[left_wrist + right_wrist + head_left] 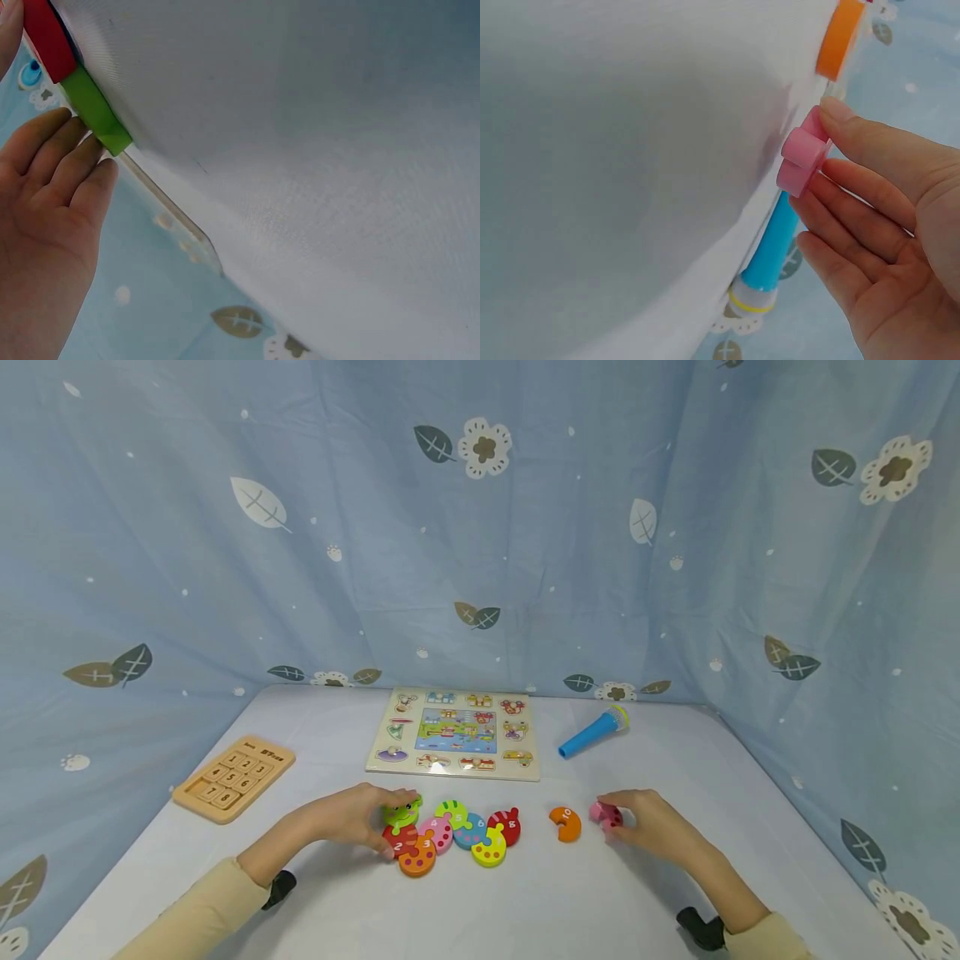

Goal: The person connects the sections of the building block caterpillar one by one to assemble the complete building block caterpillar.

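Observation:
My left hand (351, 817) holds the left end of a joined caterpillar number puzzle, its fingers at the green face piece (402, 813) and its thumb by the red piece numbered 2 (397, 842). In the left wrist view the fingertips touch the green piece's edge. Further numbered pieces wind right to a red piece numbered 8 (504, 827). At the right, my right hand (651, 823) pinches a pink puzzle piece (804, 154) between thumb and fingers; its number is hidden. Between puzzle and right hand lies a loose orange piece numbered 10 (567, 827).
A wooden picture puzzle board (382, 763) lies behind the caterpillar. Toward the back right is a blue toy microphone (592, 732). At the left lies a wooden number tile board (281, 762). A patterned blue curtain (480, 543) hangs behind the white table (480, 918).

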Available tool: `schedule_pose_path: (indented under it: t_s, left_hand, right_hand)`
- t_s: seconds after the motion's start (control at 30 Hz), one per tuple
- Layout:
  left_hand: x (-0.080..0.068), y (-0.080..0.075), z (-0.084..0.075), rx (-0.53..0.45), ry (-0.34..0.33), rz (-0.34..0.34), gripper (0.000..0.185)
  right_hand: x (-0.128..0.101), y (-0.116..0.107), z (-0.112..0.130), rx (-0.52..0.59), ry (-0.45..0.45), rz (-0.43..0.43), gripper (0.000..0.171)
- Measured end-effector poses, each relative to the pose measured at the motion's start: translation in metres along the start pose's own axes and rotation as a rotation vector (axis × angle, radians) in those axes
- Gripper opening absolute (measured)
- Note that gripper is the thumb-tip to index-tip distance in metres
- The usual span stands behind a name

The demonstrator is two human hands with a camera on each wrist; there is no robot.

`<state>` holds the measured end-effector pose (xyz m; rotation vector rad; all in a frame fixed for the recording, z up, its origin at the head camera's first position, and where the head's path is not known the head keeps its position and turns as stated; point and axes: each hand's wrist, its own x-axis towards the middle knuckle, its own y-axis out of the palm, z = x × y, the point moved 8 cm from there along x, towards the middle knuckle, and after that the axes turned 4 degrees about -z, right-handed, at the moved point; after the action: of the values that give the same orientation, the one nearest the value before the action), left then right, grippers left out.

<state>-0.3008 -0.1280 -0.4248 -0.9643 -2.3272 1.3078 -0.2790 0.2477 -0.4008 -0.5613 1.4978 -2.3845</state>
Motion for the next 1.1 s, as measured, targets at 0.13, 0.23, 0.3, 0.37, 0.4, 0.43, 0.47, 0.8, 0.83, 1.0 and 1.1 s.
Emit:
schedule_pose_path:
  t_s: [0.13, 0.23, 0.3, 0.37, 0.4, 0.43, 0.47, 0.8, 0.83, 1.0, 1.1]
  left_hand:
    - [0.0, 0.0, 0.0, 0.009, 0.005, 0.0, 0.082]
    - [0.0, 0.0, -0.001, 0.011, 0.01, 0.0, 0.082]
    - [0.0, 0.0, -0.001, 0.008, 0.012, 0.0, 0.082]
    - [0.0, 0.0, -0.002, 0.007, 0.014, 0.001, 0.082]
    - [0.0, 0.0, -0.002, 0.005, 0.014, 0.001, 0.082]
    - [0.0, 0.0, -0.001, 0.007, 0.016, 0.001, 0.082]
    - [0.0, 0.0, -0.001, 0.009, 0.016, 0.001, 0.082]
    - [0.003, 0.0, 0.001, 0.005, 0.025, 0.011, 0.083]
    - [0.003, 0.0, 0.0, 0.004, 0.026, 0.013, 0.083]
    - [0.004, 0.001, 0.001, 0.009, 0.021, 0.022, 0.083]
    - [0.004, 0.001, 0.002, 0.011, 0.021, 0.023, 0.084]
  right_hand:
    - [0.004, -0.001, 0.009, -0.011, -0.037, 0.0, 0.041]
    - [0.008, -0.001, 0.015, -0.026, -0.066, -0.005, 0.04]
    - [0.011, -0.001, 0.018, -0.033, -0.076, -0.007, 0.04]
    - [0.013, -0.001, 0.021, -0.038, -0.083, -0.003, 0.041]
    - [0.014, 0.0, 0.022, -0.038, -0.084, 0.001, 0.041]
    - [0.015, 0.0, 0.024, -0.038, -0.083, 0.003, 0.041]
    - [0.017, 0.001, 0.025, -0.036, -0.08, 0.007, 0.041]
    - [0.028, 0.002, 0.048, -0.023, -0.08, 0.023, 0.044]
    - [0.029, 0.003, 0.05, -0.025, -0.083, 0.023, 0.044]
    - [0.035, 0.005, 0.06, -0.019, -0.086, 0.035, 0.044]
    - [0.039, 0.008, 0.065, -0.01, -0.085, 0.046, 0.043]
